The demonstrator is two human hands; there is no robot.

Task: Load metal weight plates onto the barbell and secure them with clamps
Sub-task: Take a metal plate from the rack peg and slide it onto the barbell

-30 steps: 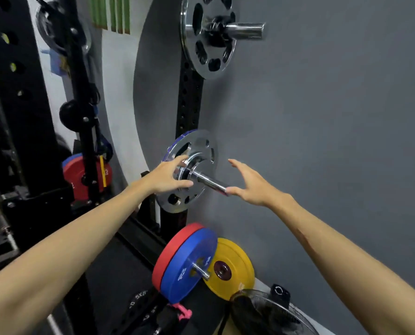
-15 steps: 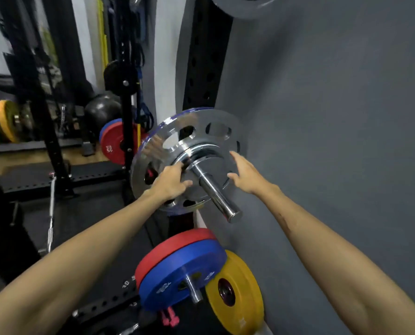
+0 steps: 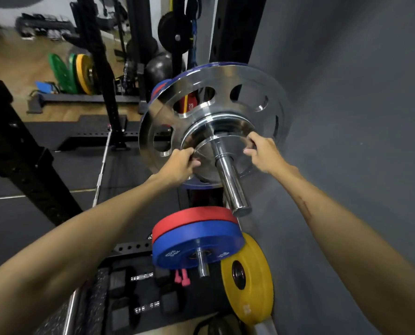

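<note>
Both grips pinching small chrome plate [image 3: 228, 151] rim: left hand [image 3: 180, 165], right hand [image 3: 264, 153], forearms extended, on storage peg [image 3: 228, 184].

Two hands, the left hand [image 3: 180, 163] and the right hand [image 3: 264, 153]. Two chrome plates: a large holed plate [image 3: 167, 117] and a small plate [image 3: 226, 163]. One chrome peg [image 3: 230, 187]. Lower rack: one red plate [image 3: 189, 218], one blue plate [image 3: 192, 240], one yellow plate [image 3: 250, 281]. Two pink clamp handles [image 3: 181, 279].

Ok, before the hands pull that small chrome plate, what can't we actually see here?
- Head view, small chrome plate: both hands, left hand and right hand, cover its rim edges.
- Plates behind the large chrome plate: only a blue edge shows.
- Clamps: none identifiable.
- Floor gear at the bottom: dark, partly cut off.
</note>
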